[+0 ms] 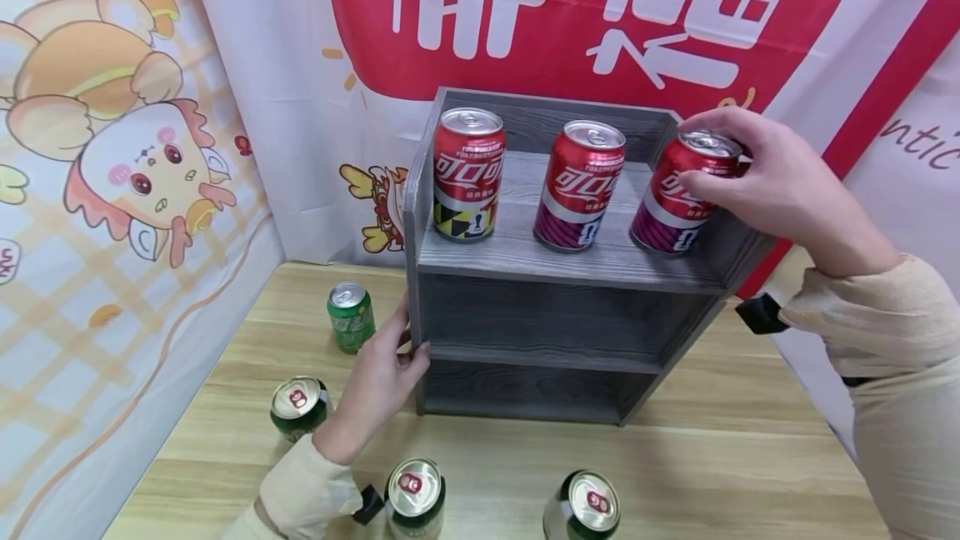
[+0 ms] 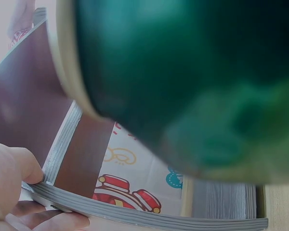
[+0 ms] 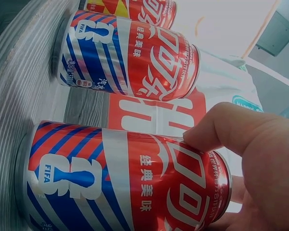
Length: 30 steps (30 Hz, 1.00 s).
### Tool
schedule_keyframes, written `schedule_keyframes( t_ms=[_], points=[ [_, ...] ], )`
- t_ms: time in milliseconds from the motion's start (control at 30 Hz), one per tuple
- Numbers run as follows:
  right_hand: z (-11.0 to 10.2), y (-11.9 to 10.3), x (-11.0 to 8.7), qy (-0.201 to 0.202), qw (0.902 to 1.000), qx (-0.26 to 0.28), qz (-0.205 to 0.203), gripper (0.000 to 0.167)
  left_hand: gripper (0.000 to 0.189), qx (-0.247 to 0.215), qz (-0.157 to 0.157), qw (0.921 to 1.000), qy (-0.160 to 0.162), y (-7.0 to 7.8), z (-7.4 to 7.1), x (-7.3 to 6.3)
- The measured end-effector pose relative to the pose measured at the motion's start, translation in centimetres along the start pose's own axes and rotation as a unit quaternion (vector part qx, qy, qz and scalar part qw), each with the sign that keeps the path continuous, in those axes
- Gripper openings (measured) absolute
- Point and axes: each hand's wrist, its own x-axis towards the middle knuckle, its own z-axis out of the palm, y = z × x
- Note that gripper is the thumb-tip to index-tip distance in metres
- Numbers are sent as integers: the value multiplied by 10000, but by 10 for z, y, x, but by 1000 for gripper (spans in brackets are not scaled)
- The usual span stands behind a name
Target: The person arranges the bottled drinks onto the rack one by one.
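Note:
My right hand (image 1: 780, 177) holds a red cola can (image 1: 678, 207) near its top, thumb in front and fingers behind. The can stands at the right end of the top board of a grey wooden shelf (image 1: 570, 269). To its left on that board stand a second red cola can (image 1: 577, 190) and a third (image 1: 468, 182), all upright. My left hand (image 1: 382, 382) grips the shelf's left side panel, with the thumb (image 2: 26, 163) on the inner side and fingers outside. In the right wrist view, the thumb presses the held can (image 3: 115, 173) close to its rim.
A green can (image 1: 350, 319) stands left of the shelf. Dark green cans with gold tops stand nearer: one at left (image 1: 298, 407), one at front (image 1: 415, 494), another at front right (image 1: 585, 507). One green can (image 2: 183, 86) fills much of the left wrist view. A printed cloth (image 1: 600, 15) hangs behind.

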Motion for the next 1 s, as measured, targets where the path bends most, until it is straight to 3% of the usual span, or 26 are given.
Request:
schedule_keyframes(
  t_ms=[667,1000],
  points=[
    [0,-2,-5,14,9999,-127,-58,70,80,-36,27,10000,-22,3,0,1],
    [-2,-4,-12,303,9993,132,-166,74,80,-33,-9,10000,2,3,1,-1]
  ],
)
